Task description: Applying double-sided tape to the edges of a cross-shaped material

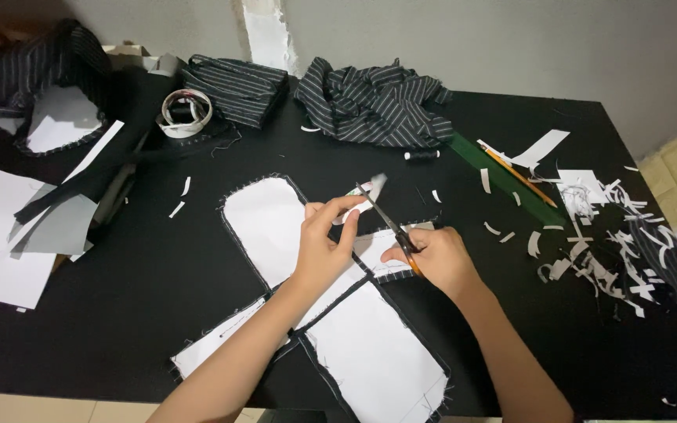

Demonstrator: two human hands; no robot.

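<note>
Spreading across the lower centre of the black table [158,290], the cross-shaped white fabric piece [354,345] with its dark stitched edge lies flat, 1 lobe reaching up toward the centre left. Its size is the first hazard: if it drags or buckles under the forearms, the cut line could wander. At frame centre the right hand [436,258] is closed around the handles of the scissors [385,219], blades parted and pointing up-left. The left hand [327,239] pinches a small white strip [362,207] just beside those blades, so a fingertip could get nicked. The smallest risk: loose paper scraps [597,251] at the right edge may catch underneath.
</note>
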